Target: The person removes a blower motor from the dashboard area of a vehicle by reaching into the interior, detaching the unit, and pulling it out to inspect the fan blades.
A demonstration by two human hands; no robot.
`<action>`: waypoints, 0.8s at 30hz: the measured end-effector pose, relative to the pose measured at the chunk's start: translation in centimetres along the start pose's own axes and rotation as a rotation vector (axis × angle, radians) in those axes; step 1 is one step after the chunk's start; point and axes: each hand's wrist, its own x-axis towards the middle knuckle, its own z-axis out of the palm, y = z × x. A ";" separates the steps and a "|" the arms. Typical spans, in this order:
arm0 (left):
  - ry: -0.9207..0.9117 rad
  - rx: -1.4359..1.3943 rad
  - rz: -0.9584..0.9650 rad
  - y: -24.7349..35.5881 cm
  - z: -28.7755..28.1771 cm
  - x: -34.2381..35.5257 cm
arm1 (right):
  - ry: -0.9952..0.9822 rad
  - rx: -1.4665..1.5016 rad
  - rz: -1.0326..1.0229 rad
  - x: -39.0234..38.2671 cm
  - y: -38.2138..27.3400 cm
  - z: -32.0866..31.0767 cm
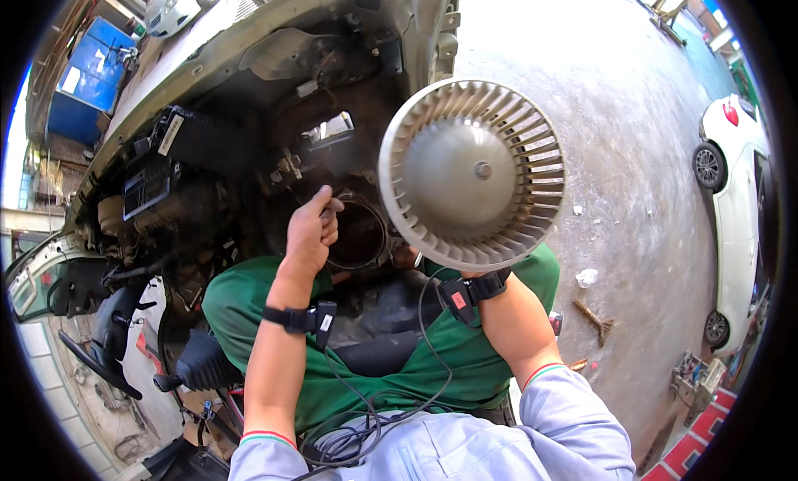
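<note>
A round, grey blower fan wheel (453, 178) with many blades round its rim is tilted up toward me, right of the middle. Behind it my right hand (405, 256) grips it from below. The wheel hides most of that hand; only a few fingers show at its lower left edge. To the left of the wheel, my left hand (312, 233) is raised with its fingers curled and the thumb laid against them. Whatever it may hold is too small to make out. Just past this hand is a dark round opening (359, 232) in the stripped dashboard.
Bare dashboard parts and wiring (174, 190) spread to the left, above a gear lever (195, 369) and a steering wheel (104, 340). Black cables (374, 406) run from my wrist straps across my lap. At right, a small brush (593, 321) lies on the floor, and a white car (736, 223) stands farther off.
</note>
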 end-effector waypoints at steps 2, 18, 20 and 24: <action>-0.025 0.063 0.094 2.2 0.7 -2.6 | -0.014 -0.004 0.000 0.3 0.0 0.2; 0.078 0.095 0.118 3.5 -8.4 -9.8 | -0.075 -0.011 0.123 1.3 2.6 0.8; 0.139 0.103 0.136 3.5 -8.7 -10.5 | 0.027 -0.116 0.110 1.4 2.8 0.7; 0.078 0.064 0.220 4.0 -10.1 -11.8 | 0.291 -0.307 0.167 1.7 4.0 0.5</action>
